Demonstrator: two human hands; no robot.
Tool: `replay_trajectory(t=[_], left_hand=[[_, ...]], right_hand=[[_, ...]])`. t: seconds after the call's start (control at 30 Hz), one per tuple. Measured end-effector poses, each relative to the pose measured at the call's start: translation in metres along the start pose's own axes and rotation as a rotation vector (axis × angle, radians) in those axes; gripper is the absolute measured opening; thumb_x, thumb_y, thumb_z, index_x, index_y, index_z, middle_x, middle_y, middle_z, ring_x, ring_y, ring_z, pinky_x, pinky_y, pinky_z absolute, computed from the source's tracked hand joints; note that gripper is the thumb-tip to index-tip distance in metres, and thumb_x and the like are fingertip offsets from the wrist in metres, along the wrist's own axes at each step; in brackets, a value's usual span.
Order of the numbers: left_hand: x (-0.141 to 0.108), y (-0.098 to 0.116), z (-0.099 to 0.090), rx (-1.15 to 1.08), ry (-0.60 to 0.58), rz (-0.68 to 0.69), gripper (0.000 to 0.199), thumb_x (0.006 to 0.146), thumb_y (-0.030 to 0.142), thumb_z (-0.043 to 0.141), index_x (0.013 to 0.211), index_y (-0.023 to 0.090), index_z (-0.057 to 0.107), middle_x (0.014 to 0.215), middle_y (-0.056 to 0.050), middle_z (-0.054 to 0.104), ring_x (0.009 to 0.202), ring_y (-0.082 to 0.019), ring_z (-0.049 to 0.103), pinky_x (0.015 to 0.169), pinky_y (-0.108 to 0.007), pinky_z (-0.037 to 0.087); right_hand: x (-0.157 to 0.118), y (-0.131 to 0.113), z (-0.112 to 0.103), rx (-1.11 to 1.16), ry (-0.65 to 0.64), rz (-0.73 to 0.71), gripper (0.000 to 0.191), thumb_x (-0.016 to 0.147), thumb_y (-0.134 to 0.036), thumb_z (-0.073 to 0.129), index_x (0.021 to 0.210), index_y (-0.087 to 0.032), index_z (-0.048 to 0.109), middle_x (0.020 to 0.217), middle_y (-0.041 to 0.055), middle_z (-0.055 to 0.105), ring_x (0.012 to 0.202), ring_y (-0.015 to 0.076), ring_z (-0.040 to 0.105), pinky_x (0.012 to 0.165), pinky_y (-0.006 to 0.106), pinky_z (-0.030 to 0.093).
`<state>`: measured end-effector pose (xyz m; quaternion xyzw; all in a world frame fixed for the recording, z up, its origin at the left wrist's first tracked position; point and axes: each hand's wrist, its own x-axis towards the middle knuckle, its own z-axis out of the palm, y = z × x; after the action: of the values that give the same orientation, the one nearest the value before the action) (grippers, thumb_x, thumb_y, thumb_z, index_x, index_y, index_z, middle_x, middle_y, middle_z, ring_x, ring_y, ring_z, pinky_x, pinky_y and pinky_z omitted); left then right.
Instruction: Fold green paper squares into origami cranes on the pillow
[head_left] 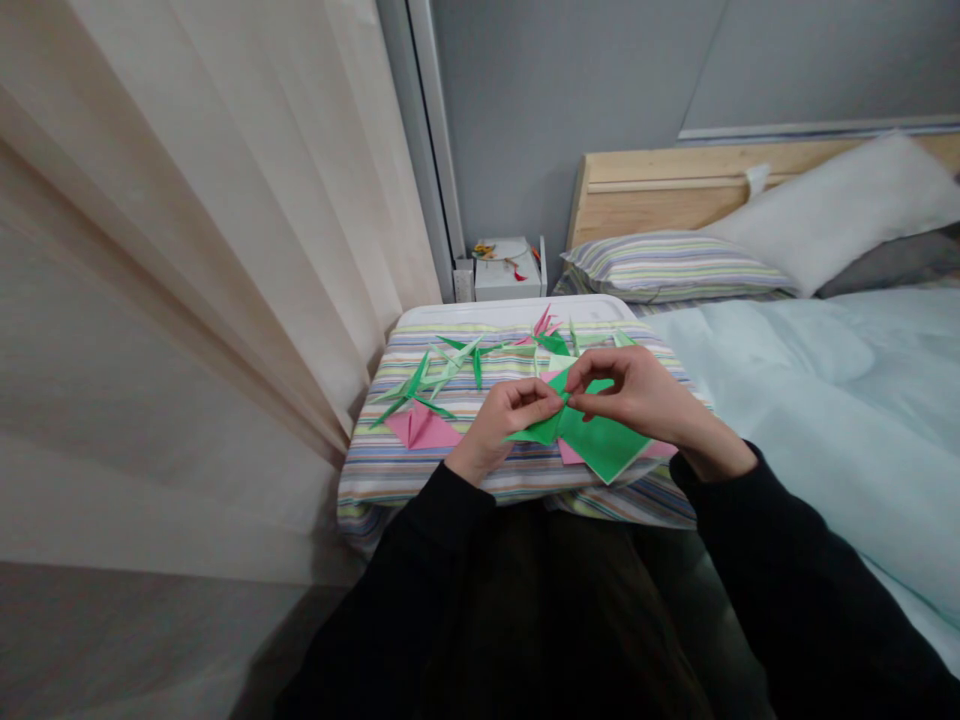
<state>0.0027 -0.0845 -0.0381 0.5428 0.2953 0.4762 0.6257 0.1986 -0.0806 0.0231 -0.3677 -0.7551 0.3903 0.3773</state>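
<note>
Both hands meet over the small covered table, working on a piece of green origami paper (pixel 541 431). My left hand (pixel 506 418) pinches it between thumb and fingers from the left. My right hand (pixel 637 388) pinches it at the same spot, thumb against index finger. A flat green sheet (pixel 606 442) spreads below my right hand; whether it is joined to the pinched piece I cannot tell. Pink paper (pixel 570 453) peeks out beneath. Left of my hands lies a folded pink paper piece (pixel 422 428), beside green folded paper cranes (pixel 409 388).
More folded pieces, including a pink crane (pixel 545 322), lie along the back of the striped cloth (pixel 390 465). A beige curtain (pixel 285 200) hangs on the left. The bed (pixel 817 390) borders the right side. A white bedside cabinet (pixel 506 285) stands behind.
</note>
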Motion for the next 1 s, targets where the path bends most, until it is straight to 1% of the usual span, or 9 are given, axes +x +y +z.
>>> replay_trajectory(t=[0.13, 0.27, 0.37, 0.47, 0.57, 0.77, 0.83, 0.9, 1.0], left_hand=[[0.000, -0.001, 0.000, 0.009, 0.020, 0.013, 0.036, 0.071, 0.045, 0.088, 0.077, 0.013, 0.071, 0.069, 0.001, 0.060, 0.063, -0.009, 0.050, 0.061, -0.024, 0.035], [0.002, -0.001, 0.002, 0.005, 0.064, 0.015, 0.037, 0.067, 0.043, 0.091, 0.079, 0.013, 0.073, 0.071, 0.000, 0.063, 0.065, -0.010, 0.053, 0.064, -0.025, 0.039], [0.003, -0.001, 0.002, -0.003, 0.088, 0.006, 0.038, 0.064, 0.043, 0.093, 0.077, 0.013, 0.073, 0.070, 0.000, 0.063, 0.063, -0.010, 0.053, 0.062, -0.024, 0.038], [0.002, -0.002, 0.002, -0.010, 0.096, -0.015, 0.039, 0.063, 0.043, 0.094, 0.077, 0.013, 0.073, 0.067, 0.001, 0.063, 0.060, -0.009, 0.051, 0.058, -0.023, 0.035], [0.001, 0.000, 0.002, -0.031, 0.091, -0.018, 0.038, 0.063, 0.043, 0.094, 0.075, 0.013, 0.073, 0.066, 0.000, 0.063, 0.060, -0.009, 0.052, 0.059, -0.023, 0.037], [0.002, 0.001, 0.002, -0.070, 0.098, -0.058, 0.038, 0.060, 0.042, 0.095, 0.071, 0.012, 0.074, 0.064, -0.001, 0.065, 0.058, -0.009, 0.054, 0.057, -0.023, 0.037], [0.002, 0.001, 0.002, -0.068, 0.097, -0.066, 0.038, 0.059, 0.041, 0.095, 0.071, 0.012, 0.074, 0.064, -0.001, 0.065, 0.057, -0.009, 0.054, 0.057, -0.024, 0.037], [0.002, 0.002, 0.003, -0.057, 0.095, -0.069, 0.038, 0.059, 0.041, 0.095, 0.071, 0.012, 0.074, 0.063, -0.001, 0.064, 0.056, -0.009, 0.053, 0.056, -0.024, 0.036], [0.002, 0.005, 0.004, -0.049, 0.097, -0.055, 0.038, 0.060, 0.041, 0.095, 0.070, 0.012, 0.073, 0.058, 0.001, 0.060, 0.053, -0.007, 0.048, 0.053, -0.023, 0.033]], right_hand=[[-0.001, 0.001, -0.003, -0.152, 0.004, -0.048, 0.001, 0.077, -0.020, 0.072, 0.076, -0.019, 0.072, 0.077, 0.0029, 0.074, 0.072, 0.0189, 0.067, 0.067, 0.031, 0.053], [-0.004, 0.002, 0.000, -0.213, 0.069, -0.053, 0.004, 0.080, -0.021, 0.070, 0.076, -0.019, 0.072, 0.077, 0.0030, 0.075, 0.071, 0.0190, 0.068, 0.066, 0.031, 0.052], [-0.006, 0.001, 0.003, -0.245, 0.096, -0.079, 0.005, 0.081, -0.021, 0.069, 0.079, -0.019, 0.073, 0.079, 0.0037, 0.076, 0.074, 0.0198, 0.069, 0.066, 0.030, 0.052], [-0.007, -0.001, 0.003, -0.259, 0.069, -0.101, 0.007, 0.081, -0.022, 0.068, 0.082, -0.018, 0.074, 0.081, 0.0045, 0.077, 0.074, 0.0200, 0.070, 0.067, 0.030, 0.053], [-0.005, -0.003, 0.000, -0.300, 0.041, -0.139, 0.007, 0.082, -0.021, 0.067, 0.082, -0.018, 0.073, 0.081, 0.0046, 0.076, 0.074, 0.0193, 0.070, 0.069, 0.030, 0.052], [0.001, -0.005, -0.007, -0.538, -0.072, -0.245, 0.009, 0.083, -0.016, 0.063, 0.085, -0.016, 0.071, 0.081, 0.0057, 0.073, 0.075, 0.0197, 0.066, 0.070, 0.031, 0.047], [0.001, -0.005, -0.007, -0.604, -0.080, -0.264, 0.008, 0.083, -0.015, 0.062, 0.084, -0.016, 0.070, 0.080, 0.0059, 0.072, 0.073, 0.0197, 0.065, 0.069, 0.030, 0.045], [0.000, -0.006, -0.004, -0.639, -0.050, -0.271, 0.005, 0.082, -0.015, 0.063, 0.082, -0.016, 0.069, 0.078, 0.0054, 0.070, 0.069, 0.0187, 0.063, 0.067, 0.030, 0.043], [-0.003, -0.005, 0.001, -0.620, 0.030, -0.295, 0.004, 0.082, -0.014, 0.064, 0.079, -0.016, 0.067, 0.076, 0.0046, 0.068, 0.067, 0.0175, 0.061, 0.065, 0.029, 0.042]])
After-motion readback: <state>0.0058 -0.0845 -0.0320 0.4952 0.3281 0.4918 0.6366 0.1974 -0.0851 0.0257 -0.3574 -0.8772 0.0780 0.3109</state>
